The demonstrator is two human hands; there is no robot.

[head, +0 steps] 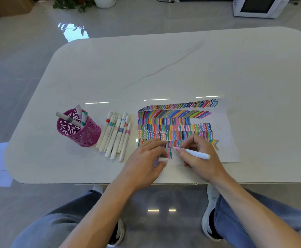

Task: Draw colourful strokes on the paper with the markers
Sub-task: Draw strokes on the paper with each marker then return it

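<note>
- Plainly, the marker is a light, stiff plastic barrel, smooth enough to slip in a loose hold. It is best held low on the barrel near the tip, as a pen is held.
- Its felt tip is probably soft, so light pressure should do. Bearing down could splay the tip or bleed ink into the neighbouring strokes.
- The right hand pinches the marker between thumb and forefingers, with the other fingers curled under. The barrel slants back over the knuckles and its tip meets the paper at the lowest, unfinished row of strokes.
- The paper is a thin, limp sheet lying flat on the table, near the front edge. It would slide or wrinkle if it were not held down.
- The left hand rests on the sheet's near left corner with its fingers loosely curled. It seems to pinch a small white cap between thumb and fingers, though the grip is partly hidden.
- Both wrists come in low from the front edge, and the hands lie close together without touching.
- Spare markers lie bunched just left of the paper. A few more stand in the pink cup beside them.
</note>
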